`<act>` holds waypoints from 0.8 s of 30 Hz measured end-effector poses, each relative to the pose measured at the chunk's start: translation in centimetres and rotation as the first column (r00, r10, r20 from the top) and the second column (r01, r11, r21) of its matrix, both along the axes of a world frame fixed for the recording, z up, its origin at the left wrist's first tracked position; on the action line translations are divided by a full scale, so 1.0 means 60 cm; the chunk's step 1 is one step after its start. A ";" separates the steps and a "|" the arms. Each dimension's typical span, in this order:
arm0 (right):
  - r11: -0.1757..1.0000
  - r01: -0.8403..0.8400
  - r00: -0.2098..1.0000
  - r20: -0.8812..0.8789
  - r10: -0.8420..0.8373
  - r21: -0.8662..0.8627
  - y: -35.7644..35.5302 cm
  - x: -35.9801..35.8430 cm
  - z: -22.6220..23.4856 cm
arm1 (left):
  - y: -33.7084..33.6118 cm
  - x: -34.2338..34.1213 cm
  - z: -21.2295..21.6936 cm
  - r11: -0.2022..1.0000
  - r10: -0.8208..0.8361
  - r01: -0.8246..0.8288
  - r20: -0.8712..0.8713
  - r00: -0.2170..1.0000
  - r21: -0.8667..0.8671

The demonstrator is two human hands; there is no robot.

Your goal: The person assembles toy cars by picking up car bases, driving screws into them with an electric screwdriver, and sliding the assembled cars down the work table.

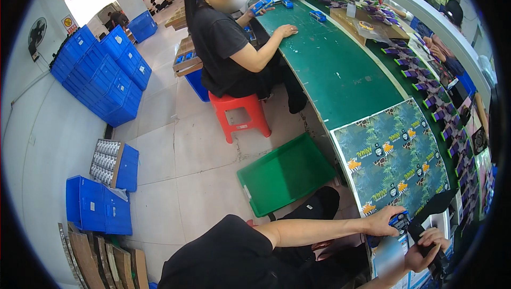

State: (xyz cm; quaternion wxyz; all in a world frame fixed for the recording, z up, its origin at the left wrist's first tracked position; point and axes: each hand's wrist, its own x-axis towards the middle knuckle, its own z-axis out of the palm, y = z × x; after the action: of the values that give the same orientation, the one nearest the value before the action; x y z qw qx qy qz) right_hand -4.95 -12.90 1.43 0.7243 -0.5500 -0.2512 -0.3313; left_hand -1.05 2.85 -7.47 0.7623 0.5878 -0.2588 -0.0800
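Observation:
At the near right end of the workbench, my left hand (382,222) is closed on a small blue-and-black toy car (399,221). Close beside it, my right hand (426,250) has its fingers wrapped round a black object (437,262), whose kind I cannot make out. A dark flat piece (434,205) juts up between the hands and the conveyor side. Under my left wrist, a printed animal-pattern mat (396,156) covers this end of the green bench (335,84).
A co-worker (226,49) sits on a red stool (239,116), holding a blue toy car (262,6). Purple-and-green parts (426,86) line the conveyor to the right. A green tray (285,174) lies on the floor by my legs; blue crates (101,76) are stacked left.

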 end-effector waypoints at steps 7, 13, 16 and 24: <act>0.974 0.214 0.972 0.116 -0.205 -0.070 -0.068 -0.044 0.058 | -0.020 0.014 -0.002 0.948 -0.062 -0.032 -0.283 0.957 -0.315; 0.865 0.496 0.857 -0.116 -0.501 -0.071 -0.125 -0.125 0.112 | -0.045 -0.012 0.031 0.912 -0.156 -0.018 -0.386 0.909 -0.410; 0.905 0.420 0.901 -0.149 -0.408 0.064 -0.092 -0.043 0.084 | 0.022 0.026 0.015 0.976 -0.173 0.098 -0.420 0.891 -0.195; 0.859 0.504 0.840 -0.179 -0.512 -0.094 -0.079 -0.040 0.088 | -0.008 0.027 0.037 0.946 -0.276 0.082 -0.650 0.709 -0.312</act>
State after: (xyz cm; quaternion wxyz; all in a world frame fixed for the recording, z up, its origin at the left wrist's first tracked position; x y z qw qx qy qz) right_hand -7.35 -17.66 6.73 0.6198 -0.6424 -0.0306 -0.4496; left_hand 0.60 2.36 -5.26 0.8622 0.3830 -0.0234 -0.3307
